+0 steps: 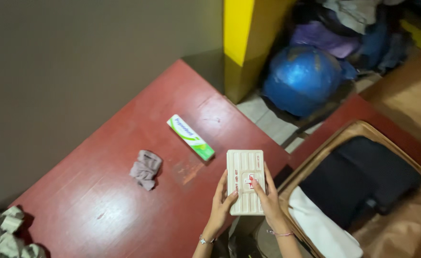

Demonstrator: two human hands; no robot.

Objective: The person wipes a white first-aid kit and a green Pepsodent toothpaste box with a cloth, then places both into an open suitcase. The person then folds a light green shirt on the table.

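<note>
Both hands grip a cream ribbed first-aid case [245,181] over the red table's [100,200] near edge, left hand [221,203] clasping its left side, right hand [269,196] its right. Left of it lie a crumpled grey cloth [146,169] and a green-and-white tube box [190,137]; an open suitcase [363,191] sits right.

The red table [124,191] is looking like painted wood, its top shining where the light is catching it and scuffing bare in a few patches. The cream case [245,181] is showing as hard, ribbed plastic with a dull sheen. The long green-and-white box [191,137] is reading as smooth, faintly glossy card. The grey rag [146,169] is lying soft and matt, crumpled cloth. The blue helmet [301,79] is gleaming like glossy plastic, worn in spots.
</note>
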